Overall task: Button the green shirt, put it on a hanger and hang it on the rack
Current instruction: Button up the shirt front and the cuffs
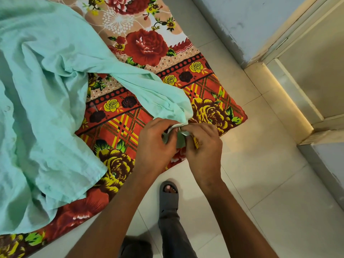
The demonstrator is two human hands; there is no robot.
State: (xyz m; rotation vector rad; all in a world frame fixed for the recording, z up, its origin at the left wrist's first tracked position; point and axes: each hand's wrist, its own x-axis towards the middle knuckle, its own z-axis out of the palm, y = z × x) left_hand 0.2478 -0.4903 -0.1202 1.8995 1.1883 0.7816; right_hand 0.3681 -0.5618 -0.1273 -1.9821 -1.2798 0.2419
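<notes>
The light green shirt [42,94] lies spread and wrinkled over the left part of a bed. One long sleeve [149,90] stretches to the right, toward the bed's corner. My left hand [155,146] and my right hand [203,148] meet at the sleeve's cuff [179,127], each pinching one side of it between fingers and thumb. The cuff's button is hidden by my fingers. No hanger or rack is in view.
The bed carries a floral sheet [147,47] in red, yellow and beige; its corner [240,116] lies just right of my hands. Pale floor tiles [260,183] lie to the right. My sandalled foot [168,194] stands below. A wall corner and door frame [279,58] are at the upper right.
</notes>
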